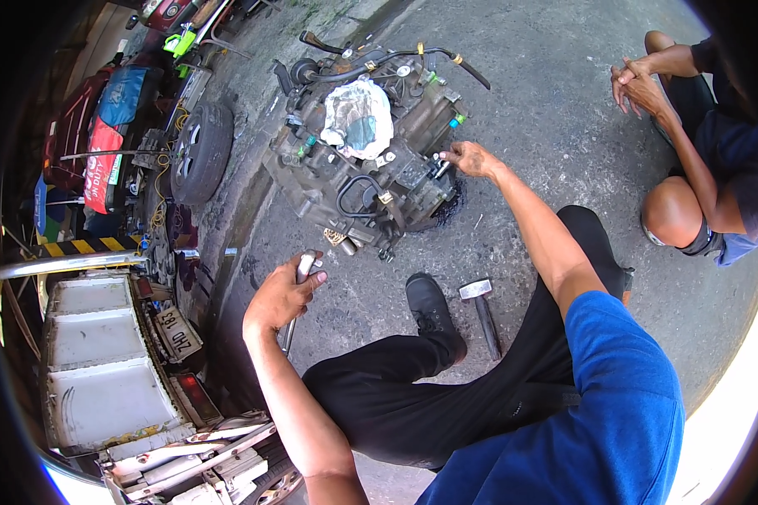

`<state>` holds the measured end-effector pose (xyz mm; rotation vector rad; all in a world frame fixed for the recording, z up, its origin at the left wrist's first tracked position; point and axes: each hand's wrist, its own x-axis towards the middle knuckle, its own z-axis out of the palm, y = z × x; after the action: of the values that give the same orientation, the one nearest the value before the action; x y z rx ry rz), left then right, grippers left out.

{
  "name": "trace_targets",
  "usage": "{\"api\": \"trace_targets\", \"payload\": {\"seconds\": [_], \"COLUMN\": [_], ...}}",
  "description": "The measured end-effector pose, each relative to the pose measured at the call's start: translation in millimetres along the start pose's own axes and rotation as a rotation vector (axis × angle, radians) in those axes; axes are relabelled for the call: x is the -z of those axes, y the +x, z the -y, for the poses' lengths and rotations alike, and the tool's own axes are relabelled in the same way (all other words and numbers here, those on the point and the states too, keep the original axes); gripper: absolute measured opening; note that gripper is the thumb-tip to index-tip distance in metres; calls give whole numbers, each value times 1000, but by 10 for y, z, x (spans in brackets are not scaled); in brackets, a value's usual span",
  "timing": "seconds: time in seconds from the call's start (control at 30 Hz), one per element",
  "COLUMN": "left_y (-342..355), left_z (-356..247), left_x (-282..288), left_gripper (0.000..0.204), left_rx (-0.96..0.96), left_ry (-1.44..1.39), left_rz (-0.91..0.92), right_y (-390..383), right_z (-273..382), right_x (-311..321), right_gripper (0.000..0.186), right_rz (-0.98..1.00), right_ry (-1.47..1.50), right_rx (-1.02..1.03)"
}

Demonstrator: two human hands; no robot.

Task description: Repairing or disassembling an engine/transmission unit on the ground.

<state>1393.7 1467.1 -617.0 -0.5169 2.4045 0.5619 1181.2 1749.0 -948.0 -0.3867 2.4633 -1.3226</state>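
Observation:
My left hand (282, 295) grips a silver wrench (306, 266), held upright below and left of a greasy metal gearbox housing (413, 126) on the concrete. My right hand (472, 158) pinches a small shiny metal piece (440, 167) at the housing's right side. A crumpled white covering (341, 114) sits over an opening on top of the housing, among hoses and coloured plugs. Dark fluid (446, 206) stains the floor beside it. A sledgehammer (488, 324) lies between my legs, right of my boot (429, 311).
A co-worker (733, 160) crouches at the right with hands clasped. At the left lie a wheel (198, 151), a yellow cord and assorted car parts. A white metal panel with compartments (101, 328), a striped bar (76, 252) and a tail lamp (195, 396) stand at the lower left.

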Motion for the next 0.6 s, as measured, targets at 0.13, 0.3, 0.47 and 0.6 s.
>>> {"api": "trace_targets", "payload": {"seconds": [0.13, 0.3, 0.47, 0.6], "left_y": [-16, -21, -13, -20], "left_z": [-11, -31, -28, -32], "left_x": [-1, 2, -13, -10], "left_gripper": [45, 45, 45, 44], "left_rx": [-42, 0, -11, -14], "left_ry": [-18, 14, -4, -13], "left_rz": [28, 2, 24, 11], "right_y": [38, 73, 41, 33], "right_z": [-24, -20, -13, -5], "right_x": [-10, -35, -18, -9], "right_gripper": [39, 36, 38, 52], "right_rz": [16, 36, 83, 0], "right_ry": [57, 80, -212, 157], "right_rx": [58, 47, -101, 113]}}
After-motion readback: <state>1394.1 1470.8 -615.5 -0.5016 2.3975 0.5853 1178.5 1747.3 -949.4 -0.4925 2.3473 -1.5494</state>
